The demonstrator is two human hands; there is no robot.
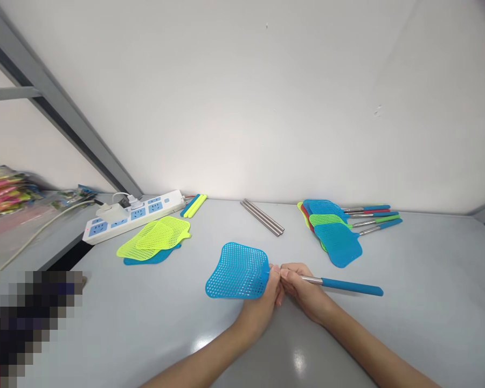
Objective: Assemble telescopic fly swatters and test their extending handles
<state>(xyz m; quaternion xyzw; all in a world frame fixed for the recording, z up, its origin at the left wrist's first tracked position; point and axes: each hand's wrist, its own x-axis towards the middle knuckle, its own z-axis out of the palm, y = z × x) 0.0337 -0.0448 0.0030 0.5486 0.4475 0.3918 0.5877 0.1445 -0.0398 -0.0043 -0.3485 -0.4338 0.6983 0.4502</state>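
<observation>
Nearest, over the middle of the bench point(432, 302), the left hand point(269, 296) pinches one blue mesh head point(238, 272) by its neck; the right hand point(307, 295) curls round one metal rod point(312, 280) wearing a blue grip point(351, 286) — their joint is hidden. Beyond, from left edge along back edge: two yellow heads point(165, 234), one loose blue head point(153, 258); one blue sleeve point(189, 206), two yellow sleeves point(198, 206); three bare rods point(262, 217); at least four swatters point(339, 245), seemingly finished. Three more sets appear left to assemble.
</observation>
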